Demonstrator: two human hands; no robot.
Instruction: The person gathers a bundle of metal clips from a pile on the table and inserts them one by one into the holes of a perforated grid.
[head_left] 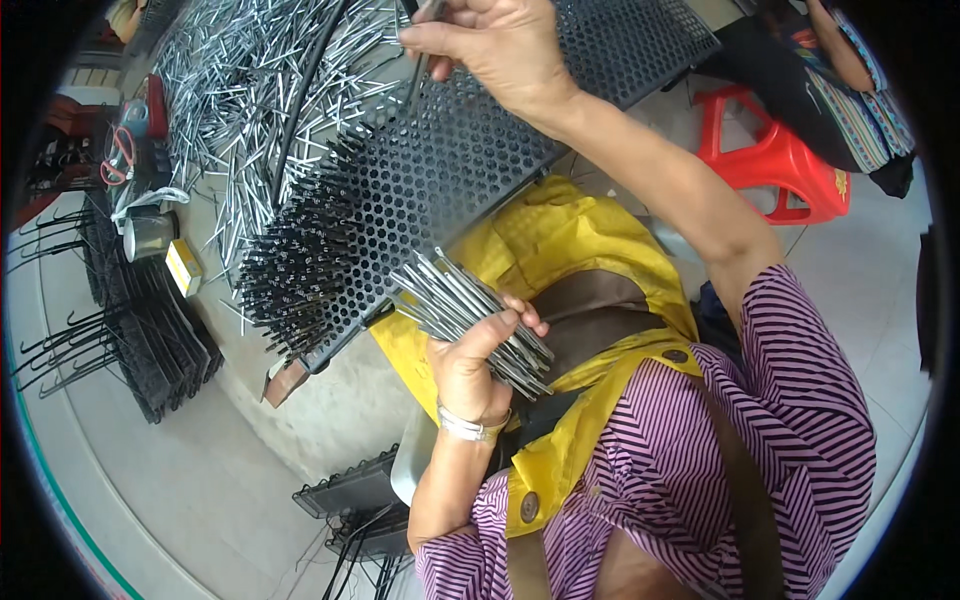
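My left hand (468, 370) is wrapped round a thick bundle of thin silver metal rods (465, 315), held aslant over the lap. Higher up, my right hand (505, 50) has thumb and fingers pinched on a thin metal rod (413, 88), partly hidden by the fingers. That rod points down at a long black perforated tray (430, 180) with rows of round holes. Crowded upright in the tray's left part stand many dark rods with open-looking ends (300, 240).
Loose silver rods (250, 90) lie heaped beyond the tray. To the left are a metal cup (148, 235), a yellow box (184, 267), red-handled scissors (118, 160) and stacked black racks with hooks (150, 350). A red stool (770, 155) and another person (800, 90) are at right.
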